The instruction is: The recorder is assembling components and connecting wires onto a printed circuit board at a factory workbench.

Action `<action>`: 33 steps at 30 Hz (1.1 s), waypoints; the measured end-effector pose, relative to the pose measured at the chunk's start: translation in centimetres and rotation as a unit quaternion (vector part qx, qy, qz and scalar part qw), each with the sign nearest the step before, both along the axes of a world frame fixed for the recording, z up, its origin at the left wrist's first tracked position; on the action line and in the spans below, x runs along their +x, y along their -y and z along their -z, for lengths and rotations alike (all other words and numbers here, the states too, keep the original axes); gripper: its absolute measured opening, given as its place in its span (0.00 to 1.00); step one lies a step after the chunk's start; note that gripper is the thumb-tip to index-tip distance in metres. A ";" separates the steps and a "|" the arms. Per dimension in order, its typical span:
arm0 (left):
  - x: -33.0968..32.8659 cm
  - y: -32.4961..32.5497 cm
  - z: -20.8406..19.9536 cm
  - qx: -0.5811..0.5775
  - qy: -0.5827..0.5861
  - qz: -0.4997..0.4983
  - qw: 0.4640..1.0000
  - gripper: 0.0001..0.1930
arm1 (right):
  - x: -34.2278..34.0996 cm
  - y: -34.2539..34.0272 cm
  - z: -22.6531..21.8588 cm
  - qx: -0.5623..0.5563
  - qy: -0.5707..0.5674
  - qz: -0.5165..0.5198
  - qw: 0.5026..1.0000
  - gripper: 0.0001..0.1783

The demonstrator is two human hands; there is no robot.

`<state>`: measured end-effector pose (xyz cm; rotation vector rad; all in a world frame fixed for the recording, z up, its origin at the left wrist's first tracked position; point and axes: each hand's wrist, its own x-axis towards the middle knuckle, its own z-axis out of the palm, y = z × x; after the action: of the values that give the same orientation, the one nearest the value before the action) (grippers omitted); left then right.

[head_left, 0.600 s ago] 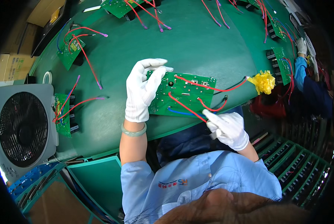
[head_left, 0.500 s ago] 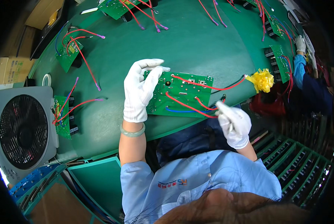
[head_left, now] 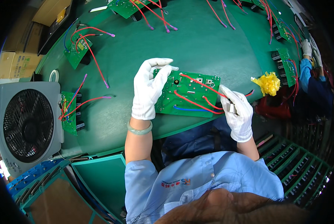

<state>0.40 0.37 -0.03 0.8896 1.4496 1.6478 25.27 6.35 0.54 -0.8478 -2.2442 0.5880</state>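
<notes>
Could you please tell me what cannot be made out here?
Head view: the circuit board, its left edge mostly behind the left hand.
Head view: ends of the lower red wires, hidden by the right hand.
Head view: part of a top green board, cut by the upper edge.

Your right hand [head_left: 238,114] moved up from the lower right corner of the green circuit board [head_left: 187,95] to its right edge and closed over the upper red wire [head_left: 204,85]. That wire's free end, which had met the tail of the yellow bow [head_left: 269,84] in view, dropped away from it and jutted out past your hand, apart from the bow. The short red wire [head_left: 209,103] lost its dark end from sight at your hand.
</notes>
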 end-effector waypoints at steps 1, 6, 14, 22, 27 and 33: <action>0.0 0.0 0.0 -0.001 0.000 -0.001 1.000 0.11 | -0.1 0.0 -0.1 -0.001 0.000 -0.001 1.000 0.21; -0.1 0.0 0.3 0.010 -0.011 0.001 1.000 0.11 | -0.3 -0.4 -0.4 0.000 -0.002 -0.003 1.000 0.19; 0.0 0.3 -0.2 0.010 -0.047 -0.006 0.999 0.10 | 0.7 -0.7 1.0 0.007 -0.011 -0.025 1.000 0.16; 0.0 0.7 -0.6 0.006 -0.068 0.013 0.998 0.08 | 1.2 -0.1 2.3 -0.001 0.021 -0.049 0.999 0.11; 0.2 0.5 -0.6 0.014 -0.071 -0.002 0.997 0.09 | 0.9 -0.1 3.8 0.024 0.014 -0.030 0.999 0.09; 0.2 0.3 -0.3 0.007 -0.075 -0.007 0.997 0.09 | 0.6 -0.1 4.3 0.059 -0.020 -0.015 0.998 0.09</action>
<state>0.63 0.05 0.30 1.0318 1.5501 1.6330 25.91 6.43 -3.71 -0.7381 -2.2350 0.4776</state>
